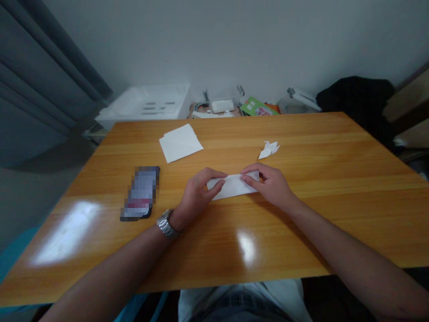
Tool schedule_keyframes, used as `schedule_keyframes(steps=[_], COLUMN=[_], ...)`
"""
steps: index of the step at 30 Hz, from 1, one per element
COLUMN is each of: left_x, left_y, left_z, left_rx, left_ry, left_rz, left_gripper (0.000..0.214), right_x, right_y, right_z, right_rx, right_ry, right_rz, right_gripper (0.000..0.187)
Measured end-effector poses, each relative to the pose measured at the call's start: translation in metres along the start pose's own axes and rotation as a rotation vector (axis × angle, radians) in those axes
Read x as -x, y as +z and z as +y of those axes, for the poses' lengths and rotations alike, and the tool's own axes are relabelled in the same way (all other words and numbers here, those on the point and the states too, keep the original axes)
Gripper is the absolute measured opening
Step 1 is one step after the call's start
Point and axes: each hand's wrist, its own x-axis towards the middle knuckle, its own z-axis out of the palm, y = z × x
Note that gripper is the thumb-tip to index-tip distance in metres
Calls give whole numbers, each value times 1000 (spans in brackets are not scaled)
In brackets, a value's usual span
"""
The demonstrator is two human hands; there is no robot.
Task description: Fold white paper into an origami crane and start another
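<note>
A folded strip of white paper (232, 186) lies on the wooden table (301, 223) in front of me. My left hand (197, 194), with a metal watch on its wrist, pinches the strip's left end with curled fingers. My right hand (272, 184) presses and pinches the strip's right end. Both hands rest on the tabletop with the paper stretched flat between them.
A small folded white paper figure (268, 149) sits beyond my right hand. A flat white sheet (180, 142) lies at the back left. A phone (141, 193) lies to the left of my left hand. Boxes and clutter stand behind the table by the wall.
</note>
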Motion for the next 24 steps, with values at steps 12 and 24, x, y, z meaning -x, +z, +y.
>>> schedule_keyframes(steps=[12,24], left_x=[0,-2], left_y=[6,9], left_z=[4,2], left_rx=[150,398], left_ry=[-187,-393], left_rz=[-160,26], left_gripper=[21,25], right_x=[-1,-5], right_y=[3,11], right_z=[7,10], right_rx=[-68,-563], right_ry=[40,289], right_rz=[-165,-99], right_gripper=[17,56])
